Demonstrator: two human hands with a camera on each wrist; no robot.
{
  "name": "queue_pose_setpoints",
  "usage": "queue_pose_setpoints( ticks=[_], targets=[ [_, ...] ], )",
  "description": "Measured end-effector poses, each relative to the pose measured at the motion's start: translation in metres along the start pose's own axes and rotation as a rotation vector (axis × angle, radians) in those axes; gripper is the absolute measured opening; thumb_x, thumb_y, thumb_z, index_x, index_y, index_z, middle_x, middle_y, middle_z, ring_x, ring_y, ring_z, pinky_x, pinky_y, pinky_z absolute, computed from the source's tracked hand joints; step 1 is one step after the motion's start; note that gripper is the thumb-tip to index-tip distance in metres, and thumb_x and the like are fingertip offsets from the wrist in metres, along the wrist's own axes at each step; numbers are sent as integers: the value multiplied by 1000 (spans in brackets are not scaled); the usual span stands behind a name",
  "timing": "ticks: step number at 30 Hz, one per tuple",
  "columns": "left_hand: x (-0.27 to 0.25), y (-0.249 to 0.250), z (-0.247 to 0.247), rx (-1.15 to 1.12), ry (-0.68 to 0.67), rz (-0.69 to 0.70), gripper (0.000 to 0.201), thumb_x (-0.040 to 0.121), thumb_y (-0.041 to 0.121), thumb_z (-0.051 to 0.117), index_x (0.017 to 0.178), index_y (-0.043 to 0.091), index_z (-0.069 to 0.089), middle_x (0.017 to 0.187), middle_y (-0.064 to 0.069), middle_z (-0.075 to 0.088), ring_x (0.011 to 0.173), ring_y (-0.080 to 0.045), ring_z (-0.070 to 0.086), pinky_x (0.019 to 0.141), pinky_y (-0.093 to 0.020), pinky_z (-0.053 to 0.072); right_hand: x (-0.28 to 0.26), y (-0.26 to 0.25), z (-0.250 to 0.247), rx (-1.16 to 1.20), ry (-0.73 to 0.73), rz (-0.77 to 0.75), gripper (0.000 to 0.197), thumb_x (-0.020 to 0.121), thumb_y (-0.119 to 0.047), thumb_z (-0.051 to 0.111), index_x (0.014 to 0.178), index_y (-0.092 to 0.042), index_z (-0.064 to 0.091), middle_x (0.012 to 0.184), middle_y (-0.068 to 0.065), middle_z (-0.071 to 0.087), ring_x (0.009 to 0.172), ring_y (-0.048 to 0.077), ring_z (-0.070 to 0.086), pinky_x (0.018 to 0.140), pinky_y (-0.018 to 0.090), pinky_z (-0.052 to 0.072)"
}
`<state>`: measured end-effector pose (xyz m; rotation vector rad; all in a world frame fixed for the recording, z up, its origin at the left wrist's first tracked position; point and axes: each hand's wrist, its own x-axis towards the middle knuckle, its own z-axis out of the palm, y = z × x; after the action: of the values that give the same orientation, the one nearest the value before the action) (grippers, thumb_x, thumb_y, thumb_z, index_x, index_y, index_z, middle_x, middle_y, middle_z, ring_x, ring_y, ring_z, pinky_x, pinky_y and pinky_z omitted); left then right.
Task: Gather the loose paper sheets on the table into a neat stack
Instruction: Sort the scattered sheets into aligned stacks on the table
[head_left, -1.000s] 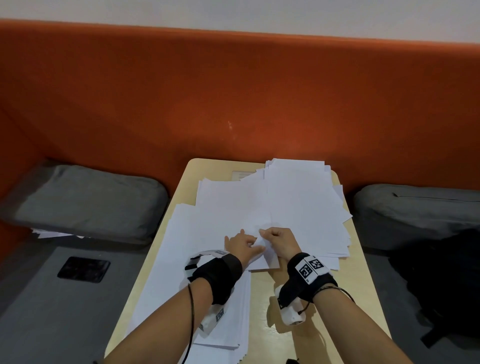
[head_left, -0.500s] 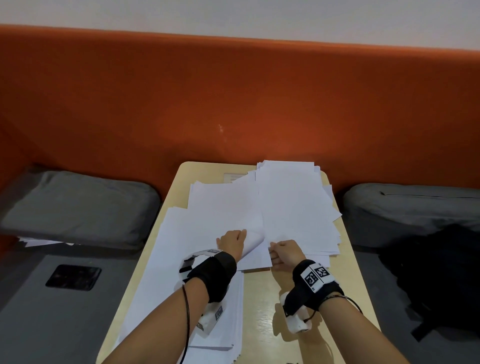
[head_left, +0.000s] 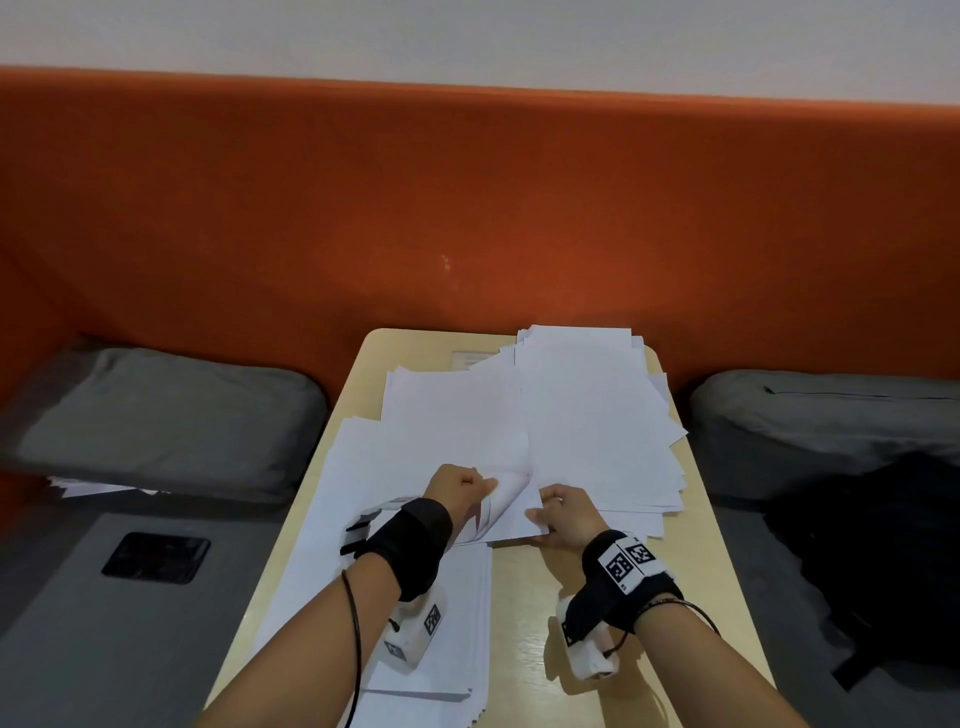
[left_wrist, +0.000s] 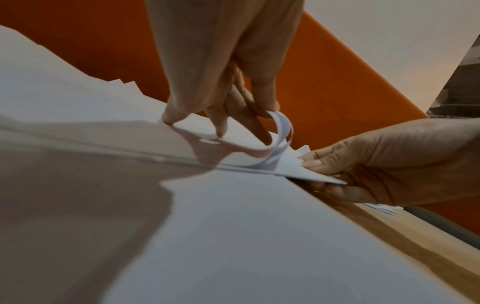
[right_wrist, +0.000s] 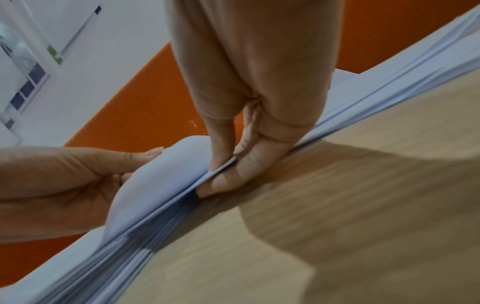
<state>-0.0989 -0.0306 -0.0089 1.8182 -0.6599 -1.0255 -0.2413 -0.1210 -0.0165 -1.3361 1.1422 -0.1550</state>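
The desk (head_left: 524, 654) carries the paper sheets (head_left: 587, 415) in a wide, fanned spread that covers most of its top, with a second run of sheets down its left side under the left forearm. Several edges reach or overhang the desk's right and left rims, so the largest risk is that a hard pull on the middle of the spread drags neighbours off onto the grey bench seats (head_left: 156, 415).

A smaller risk sits at the near edge. The right hand (head_left: 563, 514) pinches a thin bundle of sheets there, thumb on top and fingers underneath, as the right wrist view shows. The left hand (head_left: 457, 486), fingers curled, curls a couple of top sheets (left_wrist: 281, 131) back into a tight loop. If that loop is pressed flat it will probably crease; if the right hand's pinch slackens, the bundle may slide and fan out again.

No container is in view; a dark bag (head_left: 878, 545) on the right seat shows nothing of its contents, and a black phone (head_left: 156, 556) lies on the left seat.
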Motion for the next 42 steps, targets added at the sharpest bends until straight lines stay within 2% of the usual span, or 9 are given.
queue_pose_setpoints(
  ticks=[6,8,10,16,19,25,32,37,42],
  targets=[
    [-1,2,0,-101,57,-20,54,92,5,52,47,16,25,41,11,22,45,-10,23,45,-17,24,2,2,0,-9,-4,-24,22,84,3,64,102,0,52,90,6,49,93,22,50,52,22,54],
    [1,1,0,-90,50,-37,52,94,8,48,48,15,25,35,13,25,46,-11,25,48,-19,24,5,4,0,-95,9,-50,14,85,3,62,96,0,56,90,6,51,95,22,52,70,27,55],
    [3,-1,0,-57,49,-60,53,96,11,44,45,12,32,36,11,37,52,-13,34,57,-23,30,7,6,0,-28,24,-39,8,87,2,57,81,-4,58,91,11,55,92,28,58,83,45,55],
    [2,-10,1,-134,-58,-58,40,94,21,47,60,19,69,89,-4,70,98,-19,62,111,-36,24,4,-9,3,213,-50,100,49,95,-49,42,104,-5,60,98,15,65,90,30,63,79,39,53],
    [-6,-7,-11,-32,-98,-27,24,90,12,50,81,21,70,105,-8,62,108,-25,55,97,-32,42,7,-11,8,-71,-72,-54,35,92,-19,58,121,1,54,117,16,62,97,25,59,82,30,49],
    [5,-2,-63,238,408,-10,54,88,22,61,134,0,41,140,-17,41,129,-30,42,110,-39,31,-1,-23,-8,-8,-110,-294,48,90,4,54,135,-7,42,123,10,57,109,24,58,96,34,48],
    [-1,45,-84,-222,194,136,39,89,-2,54,127,4,48,120,-7,57,104,-26,59,92,-37,45,-10,-35,-36,54,-4,-419,42,87,-2,62,126,-14,50,120,2,61,110,17,59,99,32,46],
    [-11,86,-65,-252,198,427,34,87,-13,50,115,7,50,95,5,61,71,8,64,65,-10,50,-19,-71,-57,228,154,-530,24,86,6,58,99,-13,52,102,12,67,90,26,64,69,26,55],
    [-10,99,-52,-299,181,533,24,83,11,63,104,13,52,92,4,62,76,2,62,70,-19,49,-34,-94,-75,278,172,-700,30,88,5,56,107,-19,58,98,-5,69,84,5,68,72,23,55]
  ],
)
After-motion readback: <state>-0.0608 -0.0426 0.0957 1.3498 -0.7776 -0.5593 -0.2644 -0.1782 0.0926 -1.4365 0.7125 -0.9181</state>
